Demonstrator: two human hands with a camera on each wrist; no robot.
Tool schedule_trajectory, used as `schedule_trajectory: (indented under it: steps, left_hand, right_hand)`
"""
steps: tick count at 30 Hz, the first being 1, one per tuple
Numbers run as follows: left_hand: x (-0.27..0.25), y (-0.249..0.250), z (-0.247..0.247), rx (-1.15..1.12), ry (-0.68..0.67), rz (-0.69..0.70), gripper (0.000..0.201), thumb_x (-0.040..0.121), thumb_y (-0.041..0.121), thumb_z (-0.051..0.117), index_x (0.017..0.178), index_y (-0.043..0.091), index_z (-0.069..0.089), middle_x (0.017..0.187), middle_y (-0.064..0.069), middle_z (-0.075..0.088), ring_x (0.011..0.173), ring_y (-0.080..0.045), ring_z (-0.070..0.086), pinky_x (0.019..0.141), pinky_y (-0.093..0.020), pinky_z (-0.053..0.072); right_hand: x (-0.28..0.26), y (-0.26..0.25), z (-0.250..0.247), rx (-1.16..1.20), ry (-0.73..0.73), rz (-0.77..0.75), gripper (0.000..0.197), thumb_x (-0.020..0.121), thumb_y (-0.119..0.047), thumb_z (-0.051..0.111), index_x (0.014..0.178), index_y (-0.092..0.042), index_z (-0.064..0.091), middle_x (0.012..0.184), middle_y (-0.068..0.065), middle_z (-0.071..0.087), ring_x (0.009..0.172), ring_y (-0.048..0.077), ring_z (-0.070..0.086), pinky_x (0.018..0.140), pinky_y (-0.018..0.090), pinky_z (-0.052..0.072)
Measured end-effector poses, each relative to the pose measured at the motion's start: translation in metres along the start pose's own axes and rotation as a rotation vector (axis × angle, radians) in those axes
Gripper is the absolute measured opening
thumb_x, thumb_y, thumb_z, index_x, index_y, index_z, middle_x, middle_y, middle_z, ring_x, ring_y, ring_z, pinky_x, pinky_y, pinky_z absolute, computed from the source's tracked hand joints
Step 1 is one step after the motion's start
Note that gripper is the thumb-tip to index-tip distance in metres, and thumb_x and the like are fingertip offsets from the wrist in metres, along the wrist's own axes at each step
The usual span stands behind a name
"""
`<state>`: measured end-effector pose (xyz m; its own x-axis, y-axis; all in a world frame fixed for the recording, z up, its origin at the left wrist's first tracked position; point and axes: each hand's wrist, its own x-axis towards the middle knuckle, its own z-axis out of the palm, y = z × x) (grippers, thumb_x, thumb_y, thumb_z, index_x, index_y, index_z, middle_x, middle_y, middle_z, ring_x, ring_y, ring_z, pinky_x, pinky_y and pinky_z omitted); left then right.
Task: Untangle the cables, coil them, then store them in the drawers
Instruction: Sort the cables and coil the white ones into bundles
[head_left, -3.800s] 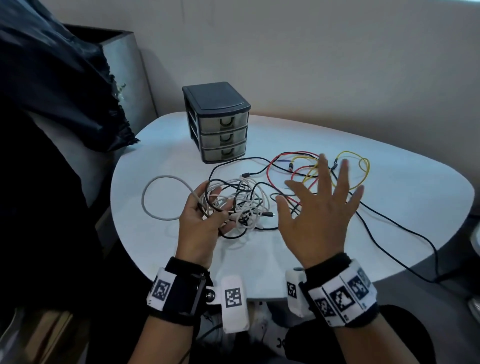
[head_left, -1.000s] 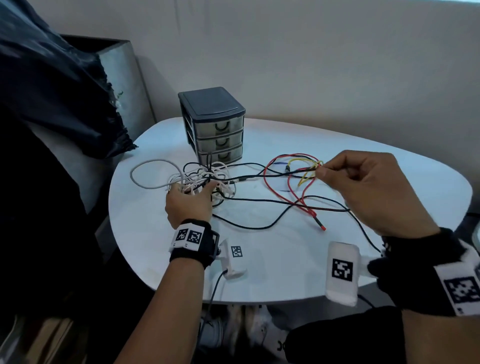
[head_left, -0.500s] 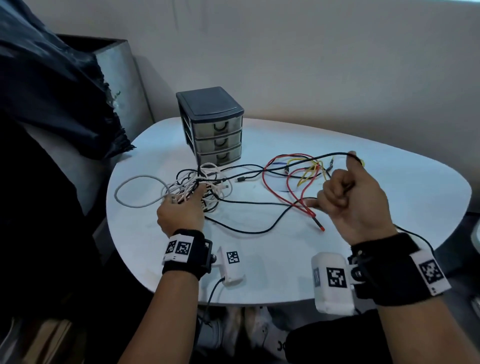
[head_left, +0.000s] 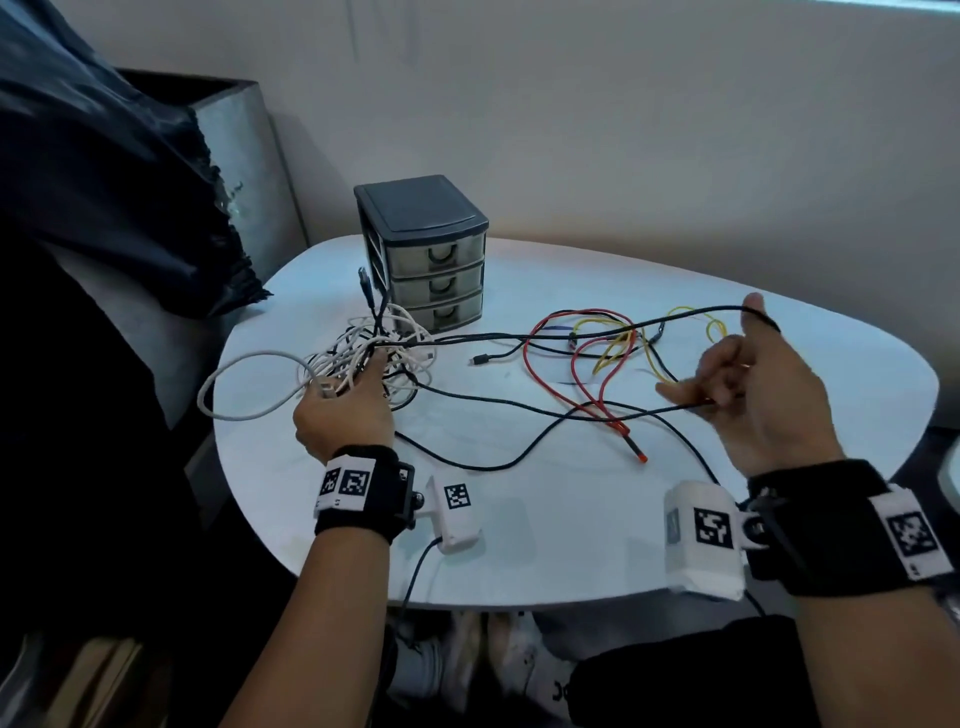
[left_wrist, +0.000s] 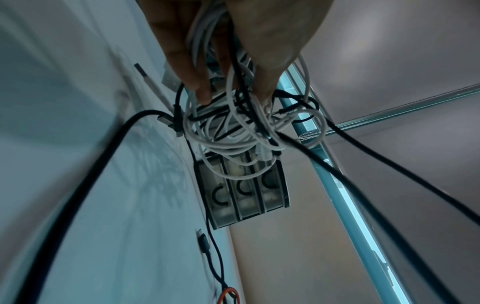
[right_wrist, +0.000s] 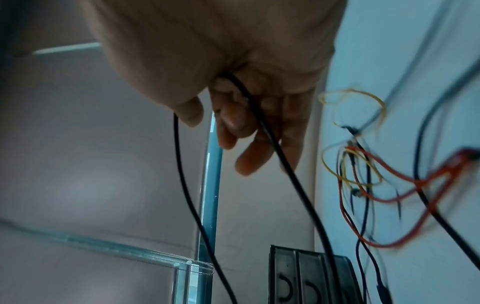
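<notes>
A tangle of white and black cables lies left of centre on the white table. My left hand grips this tangle from the near side. A long black cable runs taut from the tangle to my right hand, loops over the thumb and passes back through the curled fingers. Red wires and yellow wires lie loose between my hands. The grey three-drawer unit stands behind the tangle, all drawers shut.
A dark cloth hangs over a grey box at the left, beside the table. A loose black plug lies mid-table. One black cable trails off the table's near right edge. The wall runs close behind the drawers.
My right hand, open above the cables at first, has taken the black cable and drawn it right and up, looped over the thumb. My left hand has dragged the tangle leftward.
</notes>
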<state>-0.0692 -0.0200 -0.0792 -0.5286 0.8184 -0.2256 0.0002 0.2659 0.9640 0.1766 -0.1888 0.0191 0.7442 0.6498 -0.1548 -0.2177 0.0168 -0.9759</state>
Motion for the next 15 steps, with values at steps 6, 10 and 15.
schedule_trajectory:
  steps: [6,10,15]
  left_hand:
    - [0.009,-0.002,-0.004,-0.048,0.032,-0.042,0.068,0.059,0.053,0.090,0.102,0.005,0.068,0.097,-0.007,0.070,0.094,-0.027,0.066,0.085,-0.036,0.055]
    - [0.005,-0.004,0.001,-0.070,-0.015,-0.063,0.063,0.061,0.047,0.091,0.098,0.002,0.067,0.096,-0.011,0.071,0.091,-0.031,0.066,0.081,-0.036,0.055]
    - [-0.008,-0.016,0.003,-0.125,-0.084,-0.106,0.071,0.049,0.048,0.090,0.096,0.001,0.067,0.088,-0.007,0.074,0.083,-0.023,0.072,0.080,-0.044,0.061]
  right_hand:
    - [0.002,0.000,-0.007,-0.674,0.158,-0.219,0.079,0.082,-0.072,0.058,0.048,-0.003,0.040,0.049,0.014,0.035,0.044,0.024,0.032,0.051,0.033,0.029]
    - [0.003,0.004,-0.008,-0.916,0.213,-0.494,0.068,0.091,-0.050,0.062,0.051,-0.009,0.026,0.046,0.007,0.027,0.050,0.025,0.026,0.053,0.037,0.028]
    - [0.005,0.020,-0.002,-1.086,-0.256,-0.240,0.036,0.068,-0.052,0.082,0.073,-0.022,0.064,0.060,-0.002,0.057,0.057,0.017,0.052,0.057,0.029,0.037]
